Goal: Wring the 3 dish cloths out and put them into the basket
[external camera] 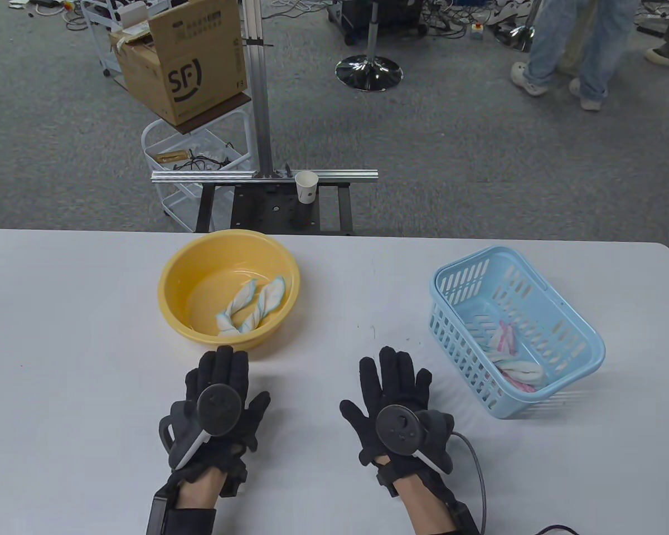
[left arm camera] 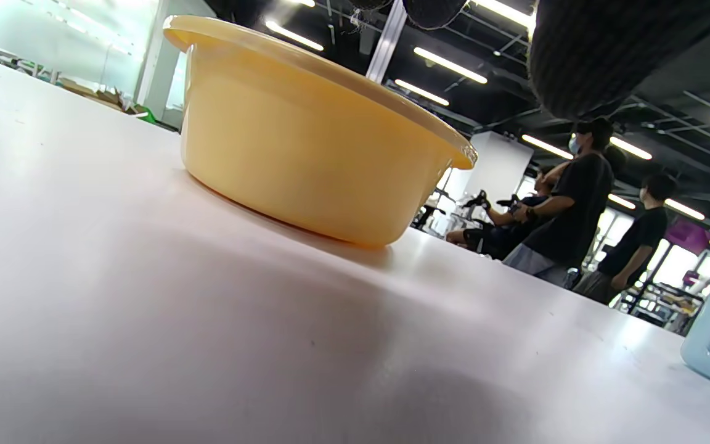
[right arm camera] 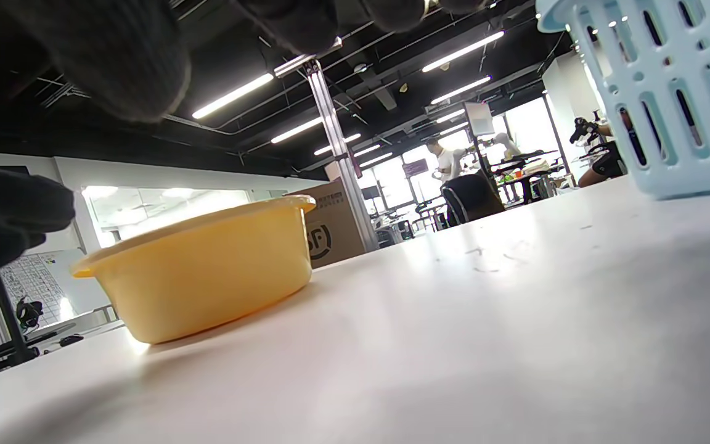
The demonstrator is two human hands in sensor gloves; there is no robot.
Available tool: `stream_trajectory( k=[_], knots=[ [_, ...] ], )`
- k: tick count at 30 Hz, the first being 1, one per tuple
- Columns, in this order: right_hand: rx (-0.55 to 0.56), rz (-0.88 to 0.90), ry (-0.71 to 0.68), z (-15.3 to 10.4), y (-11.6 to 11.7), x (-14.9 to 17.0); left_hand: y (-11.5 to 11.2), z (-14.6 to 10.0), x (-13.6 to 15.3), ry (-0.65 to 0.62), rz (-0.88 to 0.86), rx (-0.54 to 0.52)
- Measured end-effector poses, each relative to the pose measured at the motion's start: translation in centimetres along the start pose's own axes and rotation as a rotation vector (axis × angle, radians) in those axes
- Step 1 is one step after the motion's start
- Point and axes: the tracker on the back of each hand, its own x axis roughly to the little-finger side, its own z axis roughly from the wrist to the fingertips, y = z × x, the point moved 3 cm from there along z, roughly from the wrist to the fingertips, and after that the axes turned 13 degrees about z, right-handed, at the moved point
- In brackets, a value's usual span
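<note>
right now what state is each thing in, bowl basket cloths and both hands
yellow bowl: upright on the table, one twisted blue-edged cloth lying inside
blue basket: upright, tilted view, holds pink-edged cloths; how many I cannot tell
left hand: flat on the table, fingers straight, holding nothing
right hand: flat on the table, fingers spread, holding nothing
paper cup: upright on the frame behind the table

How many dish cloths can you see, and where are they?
3, as far as I can tell. One twisted blue-edged cloth lies in the yellow basin. Two pink-edged cloths lie in the blue basket, though they overlap, so the count there is uncertain.
</note>
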Motion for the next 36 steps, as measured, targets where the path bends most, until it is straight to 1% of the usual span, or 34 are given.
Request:
stream_trajectory(
  k=[5,8,10,13,16,18,22,26,28,31,32,36],
  knots=[
    [-0.002,0.012,-0.011,0.0,0.1,-0.3,1.4,0.9,-0.2,0.015,-0.014,0.02],
    [-0.008,0.02,-0.013,-0.1,0.2,-0.4,3.2,2.6,-0.3,0.022,-0.029,0.051],
    [-0.005,0.03,-0.013,-0.1,0.2,-0.3,4.4,4.0,-0.3,0.028,-0.038,0.087],
    [-0.009,0.03,-0.007,0.0,0.2,-0.2,5.9,6.6,0.2,0.051,-0.067,0.173],
    [-0.013,0.041,0.0,-0.1,0.3,-0.1,6.6,9.0,0.7,0.082,-0.059,0.25],
    [-0.012,0.039,0.001,0.0,0.2,-0.1,6.8,10.7,1.0,0.109,-0.013,0.28],
    [-0.007,0.04,-0.003,-0.1,0.2,-0.1,6.3,14.1,1.4,0.148,0.043,0.361],
    [-0.017,0.033,-0.001,-0.1,0.3,-0.1,5.0,17.2,1.8,0.182,0.015,0.475],
    [-0.023,0.038,0.01,-0.1,0.3,0.1,3.9,18.7,2.1,0.208,0.029,0.553],
    [-0.031,0.047,0.024,-0.1,0.3,0.4,2.4,20.2,2.6,0.228,0.024,0.631],
    [-0.032,0.05,0.027,-0.1,0.3,0.5,1.7,20.8,2.8,0.236,0.013,0.672],
    [-0.039,0.056,0.034,0.0,0.3,0.5,-0.2,22.3,2.9,0.246,-0.011,0.77]
  ],
)
